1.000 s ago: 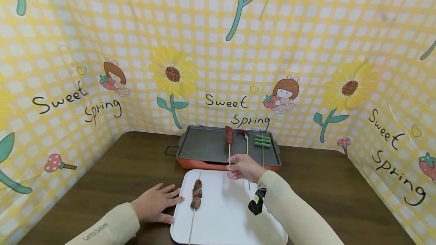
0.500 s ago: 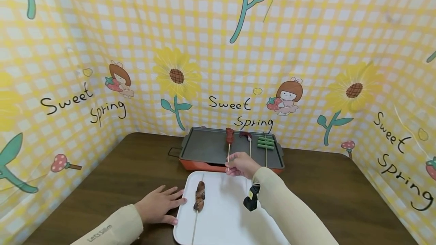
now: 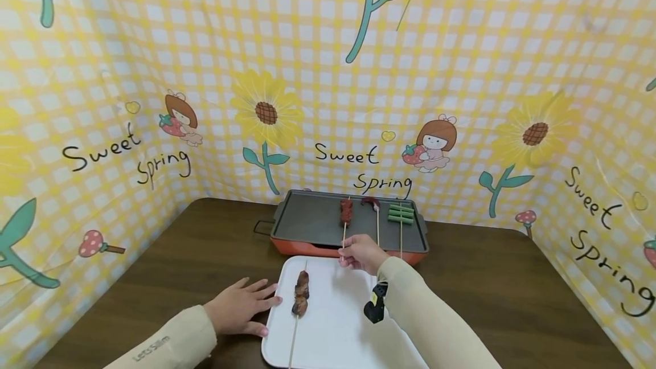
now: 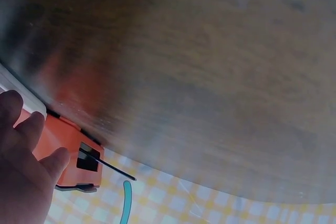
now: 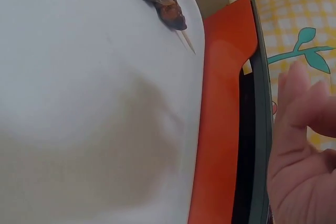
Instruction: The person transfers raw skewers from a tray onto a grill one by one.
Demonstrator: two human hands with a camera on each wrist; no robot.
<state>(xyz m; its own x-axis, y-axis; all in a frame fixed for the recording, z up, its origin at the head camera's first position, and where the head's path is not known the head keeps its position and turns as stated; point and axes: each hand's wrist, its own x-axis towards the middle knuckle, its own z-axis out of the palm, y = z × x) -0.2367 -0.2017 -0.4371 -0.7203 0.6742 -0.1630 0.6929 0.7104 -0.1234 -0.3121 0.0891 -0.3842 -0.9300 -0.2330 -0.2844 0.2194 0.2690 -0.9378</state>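
My right hand [image 3: 363,253] pinches the stick of a red meat skewer [image 3: 346,212], whose meat lies over the dark plate of an orange electric griddle [image 3: 307,221]. To its right on the griddle are a skewer with a dark red curled piece [image 3: 370,202] and a skewer of green vegetable pieces [image 3: 401,214]. My left hand [image 3: 241,307] lies with fingers spread, fingertips at the left rim of a white tray [image 3: 333,346]. On that tray rests a browned meat skewer [image 3: 300,294]. In the right wrist view the held stick is hidden behind the fingers.
A dark wooden table [image 3: 148,278] bears the tray and griddle, the griddle standing just behind the tray. A wire handle [image 3: 263,226] sticks out at the griddle's left. Yellow checked cloth [image 3: 328,101] hangs close behind and along both sides.
The red meat skewer has come down and lies flatter over the griddle, its tip now showing. My right hand has shifted slightly, still pinching the stick. The left hand stays at the tray.
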